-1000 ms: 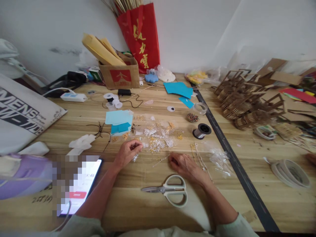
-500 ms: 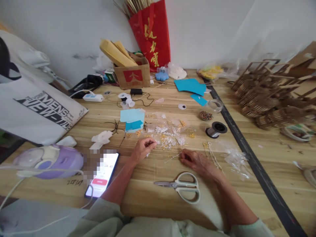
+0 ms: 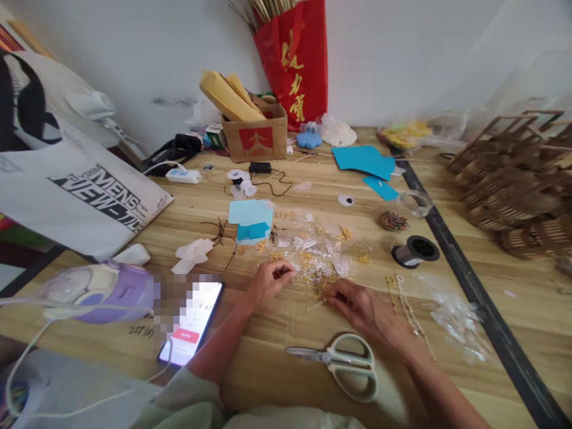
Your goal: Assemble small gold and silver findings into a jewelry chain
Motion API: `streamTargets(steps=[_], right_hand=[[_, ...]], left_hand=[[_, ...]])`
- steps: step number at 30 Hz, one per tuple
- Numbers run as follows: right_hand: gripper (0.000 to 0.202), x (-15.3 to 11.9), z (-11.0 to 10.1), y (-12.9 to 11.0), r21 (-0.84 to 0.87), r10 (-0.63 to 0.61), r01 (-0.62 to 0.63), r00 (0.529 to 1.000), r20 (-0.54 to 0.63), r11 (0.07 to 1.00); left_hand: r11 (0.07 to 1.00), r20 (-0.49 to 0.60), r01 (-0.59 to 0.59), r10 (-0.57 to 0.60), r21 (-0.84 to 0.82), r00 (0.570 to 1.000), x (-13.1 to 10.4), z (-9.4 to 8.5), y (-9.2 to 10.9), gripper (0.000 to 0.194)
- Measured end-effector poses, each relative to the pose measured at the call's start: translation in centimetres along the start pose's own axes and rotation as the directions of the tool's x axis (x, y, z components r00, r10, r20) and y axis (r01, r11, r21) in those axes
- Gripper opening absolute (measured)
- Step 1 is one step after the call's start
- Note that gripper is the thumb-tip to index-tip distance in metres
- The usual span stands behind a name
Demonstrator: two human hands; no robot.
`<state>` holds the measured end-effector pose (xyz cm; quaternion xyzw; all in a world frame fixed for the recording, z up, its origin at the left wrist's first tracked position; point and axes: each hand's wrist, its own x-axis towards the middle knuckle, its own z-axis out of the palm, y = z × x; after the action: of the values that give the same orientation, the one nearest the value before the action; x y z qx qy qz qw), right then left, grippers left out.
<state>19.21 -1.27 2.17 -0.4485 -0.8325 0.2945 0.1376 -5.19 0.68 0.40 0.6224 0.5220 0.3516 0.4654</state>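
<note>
My left hand [image 3: 270, 281] is closed in a pinch at the near left edge of the bead piles; whatever its fingertips hold is too small to make out. My right hand [image 3: 360, 307] pinches the end of a thin beaded strand [image 3: 317, 304], which points left toward my other hand. Beyond both hands lie small silver-white beads [image 3: 318, 269] and gold beads [image 3: 361, 259], partly on clear plastic. Pale-handled scissors [image 3: 329, 357] rest in front of me, tips to the left. Right of my right hand, a beaded chain [image 3: 407, 307] lies on the wood.
A wire spool [image 3: 404, 255] and a jar of dark beads [image 3: 393, 221] stand to the right, near clear plastic bags [image 3: 458, 322]. At left are a lit phone [image 3: 196, 328] and a purple device [image 3: 129, 292]. Brown woven baskets [image 3: 500, 179] crowd the far right.
The view has swung left, so everything sits farther right in the picture. My right hand still pinches the strand, which shows shorter now. My left hand remains closed beside the beads.
</note>
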Motion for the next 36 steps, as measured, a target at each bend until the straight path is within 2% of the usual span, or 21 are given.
streamTargets(steps=[3,6,9,16,25,30,36], right_hand=[[0.016,0.4,0.8,-0.5,0.027,-0.166,0.169,0.983,-0.083,0.985],[0.014,0.4,1.9,-0.1,0.014,-0.262,0.267,0.955,-0.140,0.964],[0.013,0.2,2.7,0.4,0.047,-0.325,0.335,0.934,-0.149,0.941],[0.013,0.1,3.5,0.5,0.077,-0.325,0.339,0.934,-0.149,0.938],[0.013,0.1,4.1,1.0,0.113,-0.289,0.320,0.930,-0.227,0.941],[0.012,0.2,4.3,1.1,0.090,-0.316,0.342,0.923,-0.218,0.935],[0.010,0.2,4.2,0.9,0.082,-0.309,0.336,0.921,-0.236,0.938]], left_hand=[[0.999,-0.008,-0.007,0.007,0.038,1.000,-0.1,-0.3,0.3,0.020],[0.996,-0.022,-0.017,0.019,0.087,1.000,-0.2,-0.7,0.6,0.019],[0.989,-0.011,-0.031,0.033,0.146,0.999,-0.2,-1.1,0.8,0.019],[0.923,-0.024,-0.016,0.027,0.384,0.999,0.1,-2.4,0.9,0.016],[0.924,-0.030,-0.018,0.032,0.383,0.999,0.3,-2.5,0.4,0.016],[0.882,-0.051,0.021,0.004,0.471,0.999,0.4,-2.4,0.5,0.012],[0.823,0.006,0.025,-0.035,0.567,0.999,0.1,-2.4,0.9,0.010]])
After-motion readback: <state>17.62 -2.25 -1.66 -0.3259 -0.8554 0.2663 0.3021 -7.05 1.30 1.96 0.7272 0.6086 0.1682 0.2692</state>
